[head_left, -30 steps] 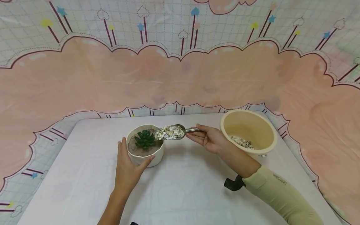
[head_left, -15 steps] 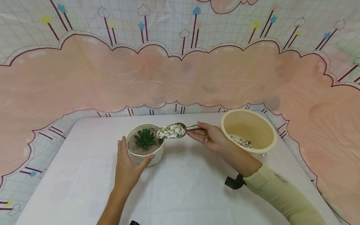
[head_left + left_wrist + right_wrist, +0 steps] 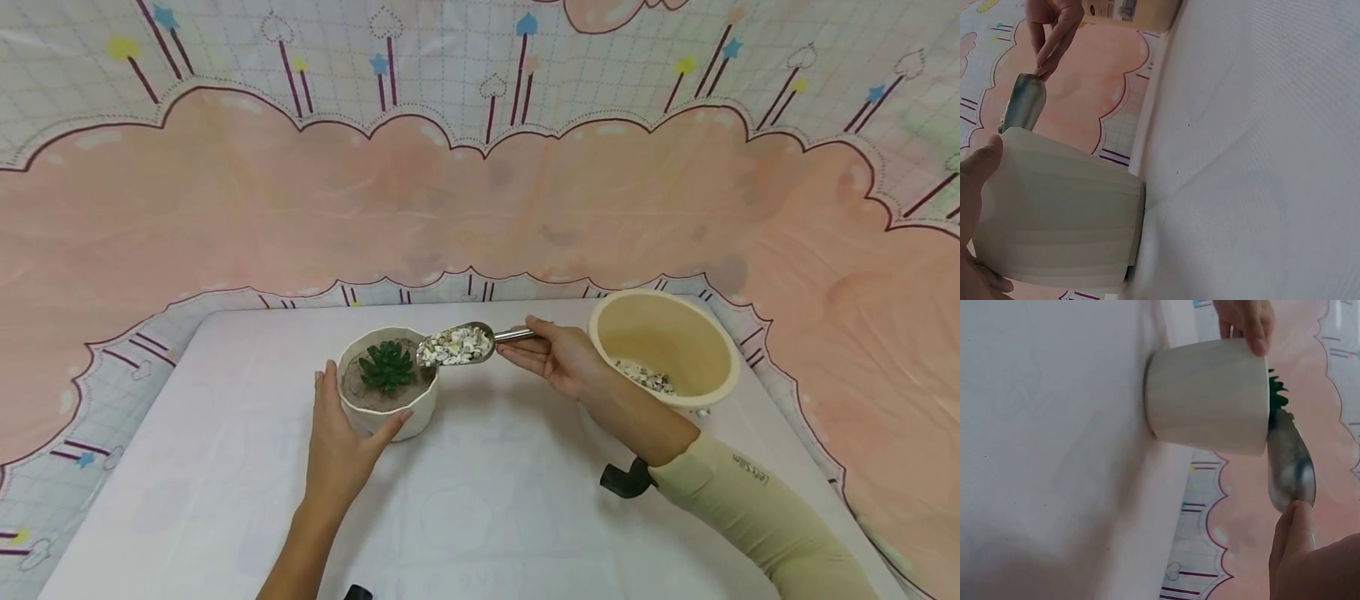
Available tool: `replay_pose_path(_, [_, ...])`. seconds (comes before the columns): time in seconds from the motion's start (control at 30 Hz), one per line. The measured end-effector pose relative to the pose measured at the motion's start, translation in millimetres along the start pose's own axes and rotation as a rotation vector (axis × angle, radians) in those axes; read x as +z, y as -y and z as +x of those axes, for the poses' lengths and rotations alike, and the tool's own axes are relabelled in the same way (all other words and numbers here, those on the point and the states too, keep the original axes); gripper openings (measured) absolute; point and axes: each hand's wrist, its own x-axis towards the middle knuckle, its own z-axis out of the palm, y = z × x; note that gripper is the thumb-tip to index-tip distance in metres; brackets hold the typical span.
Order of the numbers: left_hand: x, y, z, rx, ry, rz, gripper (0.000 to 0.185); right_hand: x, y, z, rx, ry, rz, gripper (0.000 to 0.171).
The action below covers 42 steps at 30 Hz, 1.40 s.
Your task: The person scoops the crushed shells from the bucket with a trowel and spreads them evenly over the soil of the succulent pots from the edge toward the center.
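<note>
Right hand (image 3: 558,360) pinching the thin handle of a metal scoop (image 3: 459,343), fingers and thumb curled round it, with the bowl of the scoop piled with small pale pebbles (image 3: 453,346). Long axis running out sideways from the fingertips, toward the other hand, nearly level and maybe tipped a touch down at the far end. Far end of the scoop sitting right at the near rim of the white pot (image 3: 387,382), touching or just over it; hard to call from the head view, but in the right wrist view the scoop (image 3: 1290,465) looks pressed right up against the rim beside the green leaves. So the pot lying straight ahead of the scoop's tip, on the thumb side of the right hand and not far off. Inside: a little green succulent (image 3: 387,364) in brownish soil, plant sitting just past the scoop's lip. Left hand (image 3: 339,446) cupped round the nearer wall of the pot, thumb on one side and fingers on the other, gripping it steady; same story in the left wrist view, thumb (image 3: 977,172) laid flat on the ribbed wall. Behind the right wrist, on the side away from the pot, a cream basin (image 3: 663,343) with a thin layer of the same pebbles in the bottom. Both on a white cloth-covered table (image 3: 480,517). Left hand clearly the closer one to the pot, right hand the only one on the scoop. Everything lined up in one row: pot, scoop, hand, basin.
</note>
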Motion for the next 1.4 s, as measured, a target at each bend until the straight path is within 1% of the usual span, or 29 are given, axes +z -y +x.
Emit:
replay_pose_path(0.13, [0.7,-0.5,2.5,0.008,0.0,-0.003,0.122,3,4,-3,-0.029,0.002,-0.048,0.032])
replay_pose_path(0.3, [0.2,-0.2,2.2,0.004,-0.006,0.006,0.121,8,6,-4,-0.05,0.022,-0.093,0.029])
replay_pose_path(0.4, [-0.6,0.8,0.1,-0.004,-0.003,0.008,0.121,10,5,-4,-0.053,0.022,-0.105,0.029])
replay_pose_path(0.73, [-1.4,-0.4,-0.1,-0.014,0.003,0.006,0.121,11,7,-3,-0.073,0.026,-0.141,0.03])
replay_pose_path(1.07, [-2.2,0.4,-0.4,-0.007,0.006,-0.019,0.121,13,9,-5,-0.081,0.033,-0.167,0.032])
replay_pose_path(1.23, [-1.6,-2.9,-0.2,-0.005,0.001,-0.048,0.119,14,10,-4,-0.092,0.036,-0.189,0.031])
replay_pose_path(1.4, [0.0,-9.6,-0.4,-0.04,-0.012,-0.04,0.121,14,12,-3,-0.098,0.044,-0.199,0.032])
